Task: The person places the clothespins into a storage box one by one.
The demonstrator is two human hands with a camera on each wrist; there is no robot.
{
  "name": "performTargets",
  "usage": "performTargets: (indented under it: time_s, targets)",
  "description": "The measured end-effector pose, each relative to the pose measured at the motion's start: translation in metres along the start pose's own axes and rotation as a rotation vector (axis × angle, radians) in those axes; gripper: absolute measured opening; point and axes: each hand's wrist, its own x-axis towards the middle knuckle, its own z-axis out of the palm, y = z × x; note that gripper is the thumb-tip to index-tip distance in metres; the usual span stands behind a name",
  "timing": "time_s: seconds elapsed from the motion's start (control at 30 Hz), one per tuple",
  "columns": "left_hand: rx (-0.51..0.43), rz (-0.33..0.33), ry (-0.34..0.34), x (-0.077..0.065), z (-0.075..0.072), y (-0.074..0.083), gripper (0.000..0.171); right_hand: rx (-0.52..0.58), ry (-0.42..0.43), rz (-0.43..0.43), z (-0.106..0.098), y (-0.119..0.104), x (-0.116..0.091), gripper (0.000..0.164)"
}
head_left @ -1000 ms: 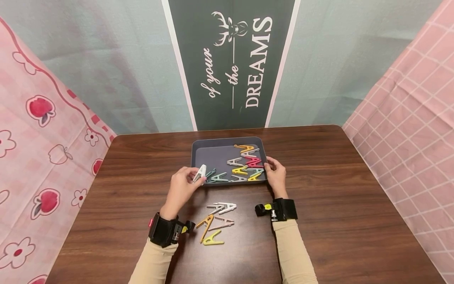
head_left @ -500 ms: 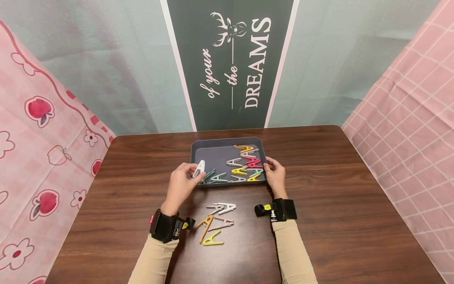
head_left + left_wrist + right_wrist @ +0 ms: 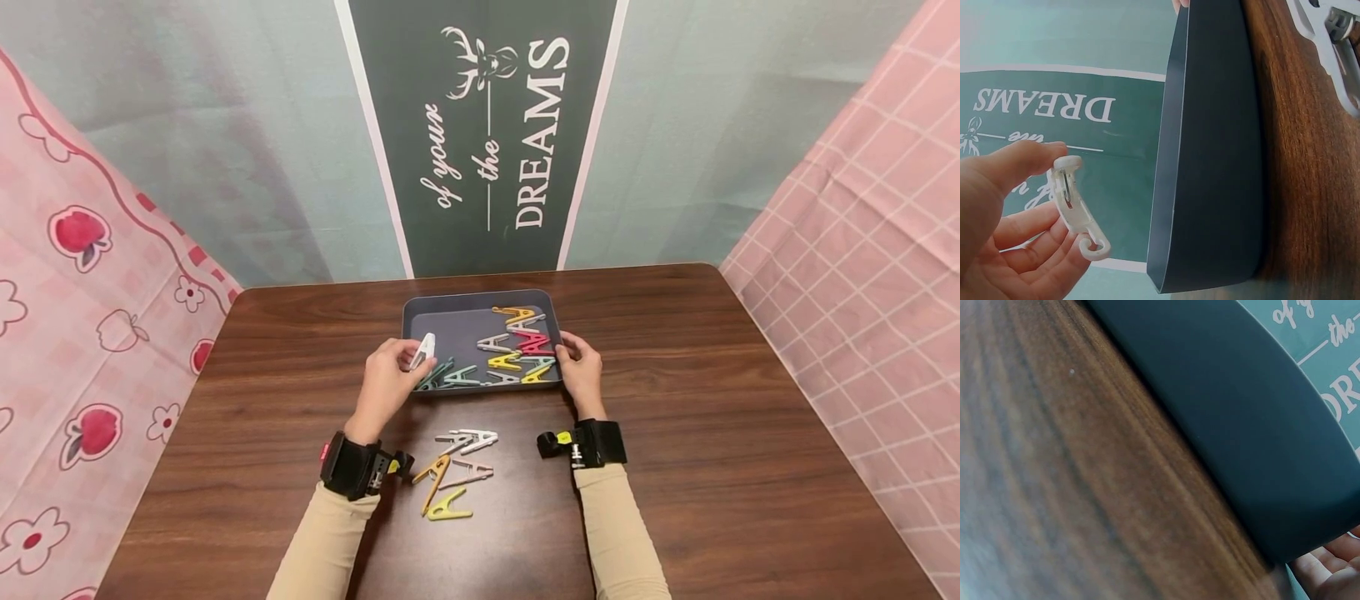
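Observation:
My left hand (image 3: 386, 379) pinches a white clothespin (image 3: 424, 350) between thumb and fingers, above the left front part of a dark grey tray (image 3: 450, 302). In the left wrist view the clothespin (image 3: 1075, 209) shows its metal spring and a hooked end. At the tray's right side my right hand (image 3: 582, 371) grips the wall, thumb at the rim and fingers outside. Inside the tray lie several clothespins, among them an orange one (image 3: 516, 314), a red one (image 3: 534, 342), a yellow one (image 3: 504, 361) and a green one (image 3: 461, 377).
On the brown wooden table (image 3: 697, 400) in front of the tray lie several more clothespins: white (image 3: 478, 439), orange (image 3: 432, 481), pale pink (image 3: 471, 472) and yellow-green (image 3: 450, 506). Fabric curtains (image 3: 255, 142) stand behind and at both sides of the table.
My left hand has moved slightly away from me with the white clothespin, from the tray's front rim to further over its inside. The right hand keeps its place on the tray.

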Motion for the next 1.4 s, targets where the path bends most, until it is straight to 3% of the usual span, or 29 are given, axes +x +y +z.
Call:
performTargets:
  time_s: [0.37, 0.7, 1.0, 1.17, 1.4]
  targets:
    - [0.020, -0.013, -0.003, 0.008, 0.005, -0.002, 0.031, 0.003, -0.004, 0.013, 0.000, -0.001, 0.000, 0.031]
    - [0.065, -0.063, 0.016, 0.016, 0.012, 0.000, 0.031, -0.003, -0.005, 0.016, 0.000, 0.000, 0.001, 0.031]
    - [0.202, -0.115, 0.011, 0.023, 0.022, 0.003, 0.033, -0.002, 0.000, 0.005, 0.000, 0.000, 0.001, 0.031]
    - [0.267, -0.143, -0.024, 0.024, 0.028, 0.001, 0.032, -0.007, 0.001, 0.006, 0.000, 0.000, 0.001, 0.031]
    - [0.364, -0.107, -0.036, 0.026, 0.036, -0.001, 0.030, -0.001, -0.002, 0.009, -0.001, 0.001, 0.001, 0.030]
